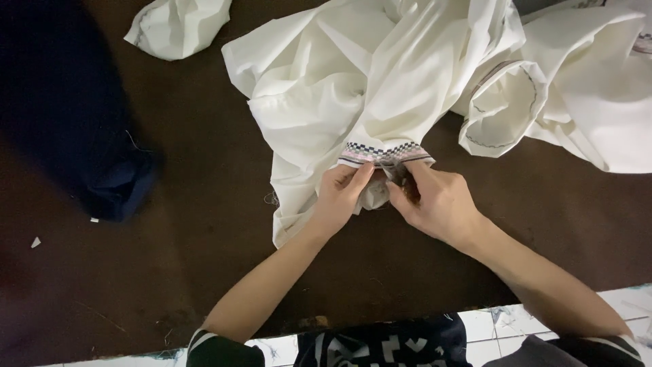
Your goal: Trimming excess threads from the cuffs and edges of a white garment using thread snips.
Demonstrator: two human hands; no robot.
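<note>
Left hand [341, 198] pinching patterned band [384, 153] of white garment [353, 81] from below. Right hand [435, 200] gripping same band alongside, small dark tool apparently between fingers. Garment heaped on dark brown table [190, 224]. Beyond: second white garment [591, 88] at right, white scrap [178, 26] far left, dark cloth [61, 102].

You have no boxes, packs, signs or screens in front of you. You have nothing with a label stuck on it either. Nothing here has words to read.
</note>
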